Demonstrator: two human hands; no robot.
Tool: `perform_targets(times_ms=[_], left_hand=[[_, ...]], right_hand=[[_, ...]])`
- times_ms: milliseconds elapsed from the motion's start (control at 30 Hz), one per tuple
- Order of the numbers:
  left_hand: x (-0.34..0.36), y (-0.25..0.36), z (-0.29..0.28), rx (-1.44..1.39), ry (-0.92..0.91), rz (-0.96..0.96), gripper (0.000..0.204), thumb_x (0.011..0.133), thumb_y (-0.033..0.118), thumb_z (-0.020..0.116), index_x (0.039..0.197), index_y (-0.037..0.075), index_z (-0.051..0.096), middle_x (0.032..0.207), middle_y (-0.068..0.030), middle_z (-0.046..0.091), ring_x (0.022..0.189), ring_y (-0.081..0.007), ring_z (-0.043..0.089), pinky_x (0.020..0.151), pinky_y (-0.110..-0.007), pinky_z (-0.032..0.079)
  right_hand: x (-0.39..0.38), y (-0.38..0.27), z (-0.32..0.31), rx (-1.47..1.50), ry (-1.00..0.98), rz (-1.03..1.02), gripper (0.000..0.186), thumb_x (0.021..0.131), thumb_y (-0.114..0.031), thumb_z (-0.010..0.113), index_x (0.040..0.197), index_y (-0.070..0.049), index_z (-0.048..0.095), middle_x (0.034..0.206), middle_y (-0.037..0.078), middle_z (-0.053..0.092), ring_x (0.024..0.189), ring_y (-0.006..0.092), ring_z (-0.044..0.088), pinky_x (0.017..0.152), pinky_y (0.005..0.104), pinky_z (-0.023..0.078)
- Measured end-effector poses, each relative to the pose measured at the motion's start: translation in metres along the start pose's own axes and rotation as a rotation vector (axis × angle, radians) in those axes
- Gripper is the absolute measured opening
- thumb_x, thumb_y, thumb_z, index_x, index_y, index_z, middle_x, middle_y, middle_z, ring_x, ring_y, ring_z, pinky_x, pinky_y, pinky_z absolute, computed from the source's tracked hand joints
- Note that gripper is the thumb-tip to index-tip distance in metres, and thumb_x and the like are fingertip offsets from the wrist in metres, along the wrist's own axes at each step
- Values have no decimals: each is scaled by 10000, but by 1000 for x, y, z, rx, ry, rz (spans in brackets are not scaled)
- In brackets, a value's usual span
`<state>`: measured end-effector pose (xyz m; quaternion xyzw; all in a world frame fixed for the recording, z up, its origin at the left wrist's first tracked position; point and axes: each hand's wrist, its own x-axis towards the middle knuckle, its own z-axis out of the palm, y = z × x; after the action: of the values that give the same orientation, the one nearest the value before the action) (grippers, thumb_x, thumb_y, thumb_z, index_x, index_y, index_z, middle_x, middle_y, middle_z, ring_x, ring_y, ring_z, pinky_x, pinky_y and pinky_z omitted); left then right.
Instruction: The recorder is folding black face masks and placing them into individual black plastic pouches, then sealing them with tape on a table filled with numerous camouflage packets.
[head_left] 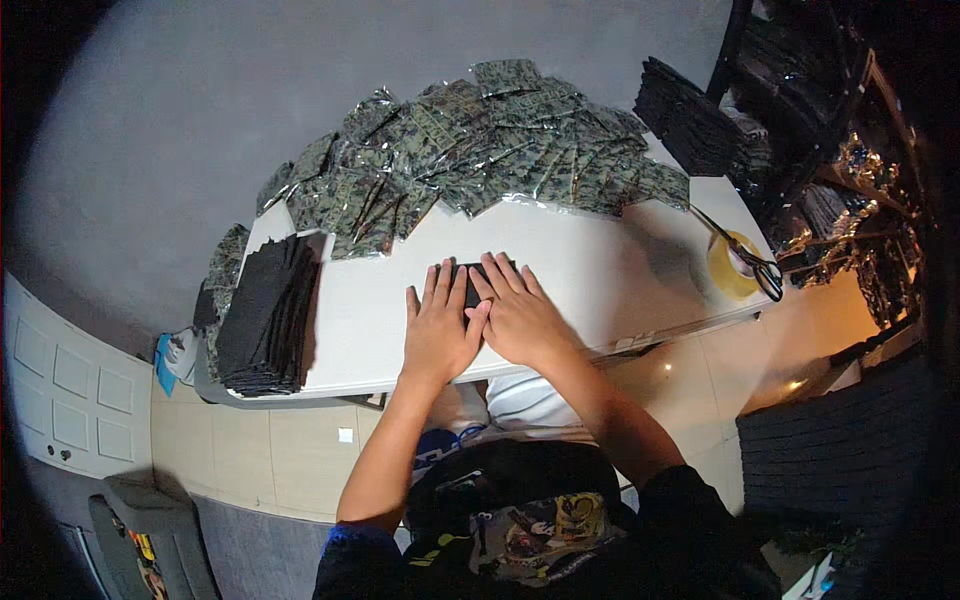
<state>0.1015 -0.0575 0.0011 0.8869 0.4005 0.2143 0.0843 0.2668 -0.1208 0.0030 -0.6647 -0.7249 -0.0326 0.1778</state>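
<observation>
My left hand (439, 327) lies flat with its fingers stretched out. Beside it my right hand (522, 313) is flat too, fingers spread, and the two thumbs meet. Both press on a small black piece that looks like folded fabric (472, 288), which shows only between the hands; the rest of it is hidden under them. Beneath is a white table (590, 265). To the left stands a stack of folded black fabric pieces (265, 315). Beyond my hands is a large heap of camouflage-patterned pieces in clear plastic packs (450, 145).
On the table's right end lie a roll of yellowish tape (733, 268) and black-handled scissors (757, 265). Another black fabric pile (690, 120) sits at the far right corner. A dark loaded rack (850, 180) stands beyond the right edge. A grey chair (160, 530) is at lower left.
</observation>
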Motion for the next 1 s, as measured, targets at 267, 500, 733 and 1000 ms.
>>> perform_targets(times_ms=[267,500,733,1000], left_hand=[[2,3,-4,41,-62,-21,717,1122,520,455,1656,40,450,1762,-219,348,1641,-447,285,1304,-676,206],[-4,-6,-3,41,-55,-6,679,1123,461,465,1655,39,450,1764,-212,346,1637,-427,307,1304,-661,227],[-3,-17,-11,-193,-27,-26,723,1019,333,662,1614,-31,472,1697,-285,420,1574,-456,399,1299,-586,291],[49,-20,-33,-159,36,-300,496,906,385,844,1131,-53,782,1075,-290,749,1035,-459,721,916,-495,582]], right_hand=[[-8,0,-2,-62,-54,33,701,1079,-373,487,1661,10,413,1760,234,337,1645,395,289,1323,593,229],[-22,-1,-6,3,-96,84,698,1124,-410,459,1671,17,382,1770,229,318,1663,365,259,1347,533,209],[-40,-1,-6,21,43,123,660,1108,-392,541,1624,11,453,1705,251,416,1608,384,358,1332,536,239],[-46,-4,-9,19,103,131,625,1086,-359,594,1602,-18,502,1676,252,452,1579,383,400,1320,540,264]])
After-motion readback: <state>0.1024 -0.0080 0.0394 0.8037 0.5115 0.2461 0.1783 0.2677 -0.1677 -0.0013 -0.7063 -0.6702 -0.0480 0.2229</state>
